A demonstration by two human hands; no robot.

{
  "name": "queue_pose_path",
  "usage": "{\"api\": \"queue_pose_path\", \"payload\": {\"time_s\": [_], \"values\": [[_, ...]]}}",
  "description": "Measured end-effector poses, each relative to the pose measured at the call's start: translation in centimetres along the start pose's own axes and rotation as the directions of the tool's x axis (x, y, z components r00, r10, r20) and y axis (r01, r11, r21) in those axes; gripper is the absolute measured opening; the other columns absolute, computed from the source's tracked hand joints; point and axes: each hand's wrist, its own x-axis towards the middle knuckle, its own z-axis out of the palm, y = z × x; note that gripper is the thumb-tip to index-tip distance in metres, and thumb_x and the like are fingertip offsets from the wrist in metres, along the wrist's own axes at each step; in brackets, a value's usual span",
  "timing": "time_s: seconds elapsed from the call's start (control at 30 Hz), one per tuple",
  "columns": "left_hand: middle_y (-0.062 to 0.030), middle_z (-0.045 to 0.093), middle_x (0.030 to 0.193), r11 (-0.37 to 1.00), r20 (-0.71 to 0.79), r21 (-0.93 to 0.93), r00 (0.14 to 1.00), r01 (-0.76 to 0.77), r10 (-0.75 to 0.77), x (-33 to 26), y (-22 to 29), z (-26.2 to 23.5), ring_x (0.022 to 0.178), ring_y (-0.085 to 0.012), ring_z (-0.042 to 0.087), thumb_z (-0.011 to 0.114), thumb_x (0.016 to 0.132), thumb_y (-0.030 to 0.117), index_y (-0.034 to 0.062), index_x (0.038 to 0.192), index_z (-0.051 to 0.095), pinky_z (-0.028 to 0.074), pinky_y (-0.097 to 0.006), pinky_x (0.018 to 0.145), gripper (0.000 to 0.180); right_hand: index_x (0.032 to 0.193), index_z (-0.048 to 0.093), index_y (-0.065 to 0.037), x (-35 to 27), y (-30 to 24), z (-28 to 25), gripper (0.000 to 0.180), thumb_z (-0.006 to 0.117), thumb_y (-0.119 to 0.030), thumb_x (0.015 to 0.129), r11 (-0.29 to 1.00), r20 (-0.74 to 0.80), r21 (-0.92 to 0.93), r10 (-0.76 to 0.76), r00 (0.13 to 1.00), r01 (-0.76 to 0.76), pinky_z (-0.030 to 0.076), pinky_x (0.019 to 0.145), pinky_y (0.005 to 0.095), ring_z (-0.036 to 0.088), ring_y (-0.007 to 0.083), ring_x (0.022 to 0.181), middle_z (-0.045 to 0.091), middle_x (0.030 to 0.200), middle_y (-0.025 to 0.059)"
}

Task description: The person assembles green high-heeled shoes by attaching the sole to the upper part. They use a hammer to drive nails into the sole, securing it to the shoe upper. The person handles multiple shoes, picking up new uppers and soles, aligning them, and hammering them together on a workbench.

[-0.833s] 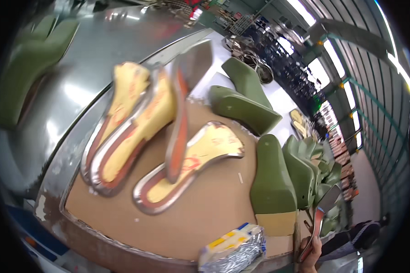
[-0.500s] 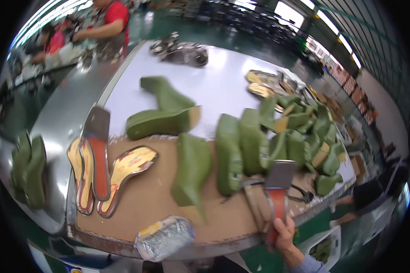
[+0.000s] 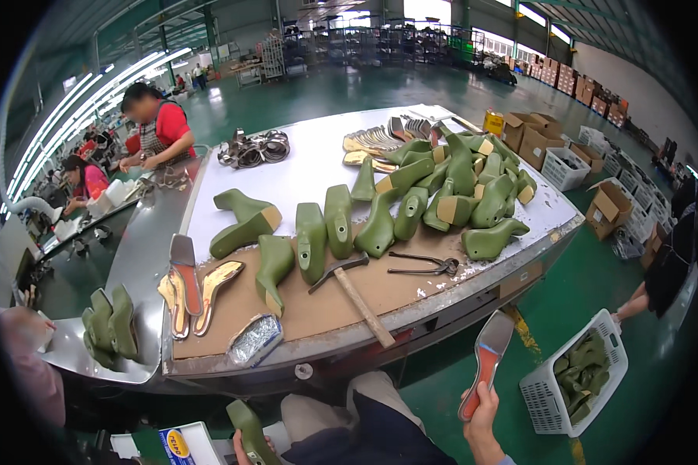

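Note:
My right hand (image 3: 482,412) is closed around the heel end of an insole (image 3: 491,349), orange-red at the heel and dark grey at the front, held upright beyond the table's front edge. Low in the view my left hand (image 3: 240,448), only partly showing, grips a green shoe last (image 3: 248,428) close to my lap. On the brown board lie a hammer (image 3: 362,304) with a wooden handle and a pair of pincers (image 3: 425,264). More insoles (image 3: 217,294) rest at the board's left, one with its orange-red and grey face up. Single green lasts (image 3: 274,267) stand or lie nearby.
A heap of green lasts (image 3: 495,203) covers the table's right side. Metal pieces (image 3: 253,149) lie at the back left; a plastic-wrapped bundle (image 3: 256,339) sits at the front edge. A white crate (image 3: 575,380) of lasts stands on the floor at right, a person's hand at its rim. Other people work at left.
My right hand has moved the insole away from the table edge, down toward me. The view has tilted up and back; my left hand with a last has come into sight.

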Motion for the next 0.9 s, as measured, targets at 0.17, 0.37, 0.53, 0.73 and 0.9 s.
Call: {"api": "queue_pose_path", "payload": {"time_s": [0.17,0.37,0.53,0.73,0.9], "values": [[-0.0118,0.068,0.095,0.973,0.280,-0.128,0.948,0.194,-0.152,-8.0,2.8,15.2,0.079,-0.0235,0.066,0.049,0.100,0.054,0.0026,0.118,0.061,0.056,-0.035,0.071,0.055,0.109,0.058,-0.003,-0.7,3.5,-4.0,0.025,0.053,-0.027,0.102,0.996,-0.011,-0.067,0.061,0.998,-0.062,0.047,0.057,0.0265,0.060,0.0146,0.061,0.062,0.075,0.0062],[-0.0190,0.065,0.106,0.983,0.690,-0.078,0.721,0.165,-0.066,-3.7,5.7,40.0,0.086,-0.0302,0.066,0.040,0.105,0.050,0.0049,0.132,0.053,0.056,-0.045,0.075,0.054,0.142,0.051,0.002,-1.9,1.9,-2.7,0.048,0.058,-0.022,0.101,0.937,-0.031,-0.094,0.336,0.941,-0.337,0.047,0.093,0.0307,0.059,0.0177,0.107,0.063,0.124,0.0074],[-0.0211,0.043,0.150,0.950,0.801,-0.295,0.569,0.104,0.187,-0.4,7.1,54.7,0.136,-0.0313,0.046,0.035,0.110,0.039,-0.0004,0.152,0.027,0.038,-0.043,0.115,0.058,0.143,0.049,0.003,-2.7,1.0,-1.4,0.049,0.058,-0.020,0.101,0.960,0.062,-0.208,0.205,0.977,-0.188,0.046,0.094,0.0301,0.058,0.0168,0.109,0.062,0.125,0.0090],[-0.0213,0.042,0.153,0.933,0.837,0.179,0.547,-0.313,0.023,-2.2,2.9,43.5,0.142,-0.0308,0.042,0.043,0.108,0.040,-0.0012,0.157,0.016,0.037,-0.043,0.115,0.069,0.134,0.050,0.002,-1.8,-2.5,4.5,0.041,0.056,-0.022,0.101,0.966,0.374,-0.219,-0.047,0.926,0.138,0.047,0.082,0.0294,0.060,0.0163,0.092,0.063,0.109,0.0097],[-0.0170,0.055,0.137,0.873,0.763,0.242,0.639,-0.424,0.099,-6.9,-2.1,34.1,0.131,-0.0237,0.051,0.047,0.107,0.036,0.0014,0.149,0.035,0.042,-0.037,0.108,0.055,0.126,0.055,0.002,-0.5,-1.3,9.4,0.036,0.053,-0.025,0.103,0.963,0.791,-0.191,0.038,0.611,0.188,0.051,0.068,0.0279,0.062,0.0130,0.077,0.066,0.095,0.0082]]}}
